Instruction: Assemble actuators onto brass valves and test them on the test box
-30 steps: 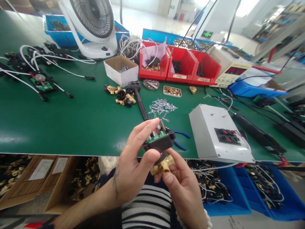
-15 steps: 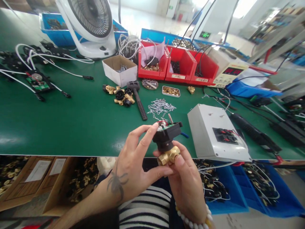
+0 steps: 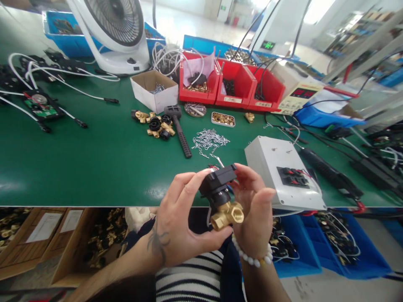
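A motorized valve [image 3: 223,197] with a black actuator housing on a brass body is held tilted above the table's front edge. My left hand [image 3: 181,209] is closed on it, fingers along the housing's upper left side and thumb under the brass. At the valve's right side is my right hand [image 3: 254,201], with its thumb raised away from the valve. Its fingers reach behind the housing; whether they touch it is partly hidden. A thin metal pin and a bit of red wire show behind the housing. Just beyond lies a pile of metal clips [image 3: 210,139].
A hammer [image 3: 180,132] lies beside several brass fittings [image 3: 154,124]. A grey box with terminals [image 3: 283,174] and a black power screwdriver [image 3: 330,172] are on the right. Red bins [image 3: 231,79], a white carton [image 3: 154,90] and a fan [image 3: 122,37] stand behind.
The right thumb has come off the brass body, and the right fingers have moved up beside the housing. The valve has turned, bringing a brass opening and the housing's black outside into view.
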Demonstrator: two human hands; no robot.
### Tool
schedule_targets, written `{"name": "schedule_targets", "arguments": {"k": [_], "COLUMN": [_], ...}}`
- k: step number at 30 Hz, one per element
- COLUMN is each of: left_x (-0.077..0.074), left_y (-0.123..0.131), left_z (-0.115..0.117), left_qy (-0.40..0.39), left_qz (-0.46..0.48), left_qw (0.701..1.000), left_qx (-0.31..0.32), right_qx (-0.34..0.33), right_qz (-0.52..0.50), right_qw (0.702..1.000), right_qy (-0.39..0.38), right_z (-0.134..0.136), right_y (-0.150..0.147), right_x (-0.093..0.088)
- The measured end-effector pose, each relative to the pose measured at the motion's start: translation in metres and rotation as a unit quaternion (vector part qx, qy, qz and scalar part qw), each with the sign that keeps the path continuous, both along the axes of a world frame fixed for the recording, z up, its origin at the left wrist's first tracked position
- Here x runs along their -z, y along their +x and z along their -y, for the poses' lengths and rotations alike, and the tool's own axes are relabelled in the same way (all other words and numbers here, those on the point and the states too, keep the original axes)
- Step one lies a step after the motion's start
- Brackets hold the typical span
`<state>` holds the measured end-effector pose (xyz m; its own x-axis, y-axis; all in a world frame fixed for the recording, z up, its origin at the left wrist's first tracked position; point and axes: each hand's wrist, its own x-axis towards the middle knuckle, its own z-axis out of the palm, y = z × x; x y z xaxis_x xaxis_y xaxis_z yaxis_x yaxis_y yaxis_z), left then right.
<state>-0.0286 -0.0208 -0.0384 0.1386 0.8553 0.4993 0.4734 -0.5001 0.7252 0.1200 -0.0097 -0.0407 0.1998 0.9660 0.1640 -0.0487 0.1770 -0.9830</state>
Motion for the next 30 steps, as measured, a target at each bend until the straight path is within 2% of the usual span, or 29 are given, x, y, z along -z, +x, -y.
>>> {"name": "schedule_targets", "arguments": {"k": [3,6,9,12,14,16,18,20,21,23,26,27,30], "left_x": [0.0,0.0,-0.002,0.001,0.007,0.016,0.027,0.039,0.044,0.052,0.058,0.059,0.059], "left_y": [0.005,0.009,0.012,0.012,0.01,0.006,0.0,-0.006,-0.009,-0.013,-0.016,-0.017,-0.018], "left_z": [0.003,0.005,0.007,0.006,0.002,-0.004,-0.013,-0.021,-0.025,-0.031,-0.034,-0.034,-0.033], "left_qy": [0.008,0.02,0.035,0.027,-0.009,-0.057,-0.088,-0.108,-0.116,-0.13,-0.137,-0.135,-0.123], "left_qz": [0.0,-0.002,0.008,0.022,0.039,0.065,0.086,0.096,0.101,0.117,0.136,0.135,0.126], "left_qw": [1.0,1.0,0.999,0.999,0.999,0.996,0.992,0.989,0.987,0.982,0.978,0.979,0.982], "left_qx": [0.007,0.004,-0.003,-0.004,0.01,0.014,-0.008,-0.038,-0.052,-0.072,-0.08,-0.077,-0.061], "right_qx": [-0.014,0.0,0.026,0.025,0.012,0.016,0.048,0.084,0.079,0.024,-0.077,-0.098,-0.138], "right_qz": [-0.059,-0.116,-0.137,-0.135,-0.095,0.006,0.127,0.224,0.274,0.415,0.586,0.612,0.644], "right_qw": [0.998,0.993,0.99,0.99,0.995,1.0,0.991,0.97,0.958,0.909,0.8,0.776,0.74], "right_qy": [-0.006,-0.008,-0.009,-0.018,-0.026,-0.018,0.012,0.037,0.029,-0.025,-0.106,-0.118,-0.135], "right_z": [-0.006,-0.008,-0.009,-0.012,-0.017,-0.029,-0.048,-0.071,-0.083,-0.105,-0.128,-0.134,-0.146], "right_y": [-0.009,-0.016,-0.02,-0.023,-0.021,-0.012,0.003,0.019,0.026,0.033,0.029,0.025,0.016], "right_x": [-0.005,-0.012,-0.017,-0.015,-0.009,-0.001,0.004,0.006,0.006,0.005,0.007,0.009,0.011]}}
